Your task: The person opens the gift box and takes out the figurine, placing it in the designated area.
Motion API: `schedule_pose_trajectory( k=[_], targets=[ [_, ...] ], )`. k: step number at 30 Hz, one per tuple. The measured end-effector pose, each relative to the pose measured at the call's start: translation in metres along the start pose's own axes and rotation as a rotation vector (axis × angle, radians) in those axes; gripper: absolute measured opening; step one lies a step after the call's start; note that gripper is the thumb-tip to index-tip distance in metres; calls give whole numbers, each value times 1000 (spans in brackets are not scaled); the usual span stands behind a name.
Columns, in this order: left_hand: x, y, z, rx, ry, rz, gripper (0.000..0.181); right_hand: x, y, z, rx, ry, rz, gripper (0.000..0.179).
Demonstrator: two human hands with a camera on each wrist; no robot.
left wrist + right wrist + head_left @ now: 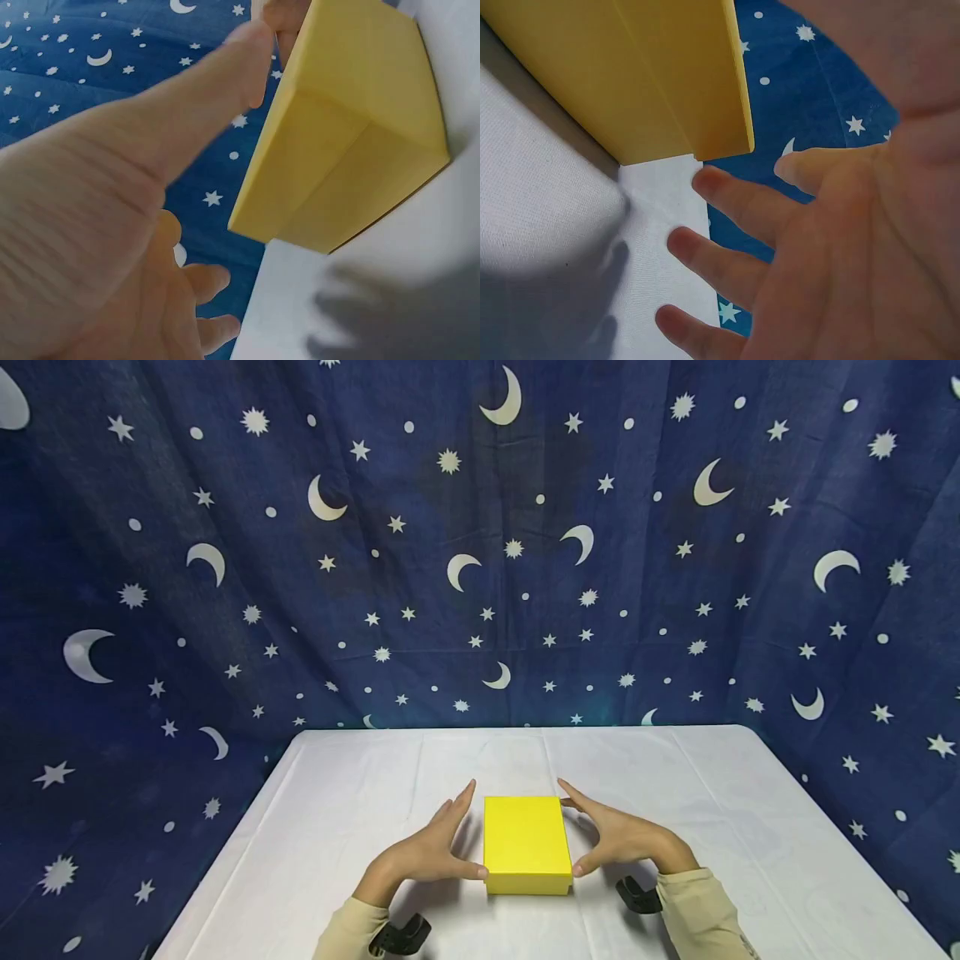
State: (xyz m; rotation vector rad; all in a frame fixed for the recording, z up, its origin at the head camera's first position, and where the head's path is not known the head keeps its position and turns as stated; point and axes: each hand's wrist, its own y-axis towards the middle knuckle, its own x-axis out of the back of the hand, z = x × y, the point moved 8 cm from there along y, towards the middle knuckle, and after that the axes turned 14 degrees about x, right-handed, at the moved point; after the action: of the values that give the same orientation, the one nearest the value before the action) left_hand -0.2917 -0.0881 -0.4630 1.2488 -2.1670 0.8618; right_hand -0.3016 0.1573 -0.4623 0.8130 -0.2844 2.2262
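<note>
Yellow box on a white-covered table

The table (787, 860) spreads across the lower part of the head view, its far corners rounded. A white cloth (255, 877) covers the top, with faint creases (416, 768) running from the far edge toward the bottom of the frame. Just right of the lower centre, a yellow box (527, 839) sits flat on the cloth. Soft shadows (442, 893) fall on either side of it.

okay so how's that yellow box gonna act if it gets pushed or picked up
The yellow box is probably fairly stiff, given its flat faces and straight edges. It seems unlikely to roll or tip: it sits flat on the white cloth, wider than tall. The seam along its sides hints at a separate lid, which might slip off if lifted alone.
</note>
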Motion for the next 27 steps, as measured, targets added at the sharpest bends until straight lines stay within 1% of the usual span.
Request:
schedule_pose_trajectory(
  k=[4, 8, 11, 16, 22, 27],
  targets=[
    [-9, 3, 0, -3, -12, 71, 130, -3, 0, 1, 11, 8, 22, 135],
    [-14, 6, 0, 15, 10, 98, 125, -4, -1, 1, 9, 13, 25, 135],
    [-15, 7, 0, 29, 27, 100, 120, -4, 0, 2, 23, 17, 30, 131],
    [-15, 9, 0, 21, 34, 96, 113, -6, 2, -1, 44, 64, 49, 124],
    [-13, 9, 1, 4, 1, 101, 112, -11, 6, -8, 10, 199, 66, 125],
    [-11, 11, 2, -3, -13, 102, 111, -11, 8, -8, -5, 214, 58, 120]
  ],
)
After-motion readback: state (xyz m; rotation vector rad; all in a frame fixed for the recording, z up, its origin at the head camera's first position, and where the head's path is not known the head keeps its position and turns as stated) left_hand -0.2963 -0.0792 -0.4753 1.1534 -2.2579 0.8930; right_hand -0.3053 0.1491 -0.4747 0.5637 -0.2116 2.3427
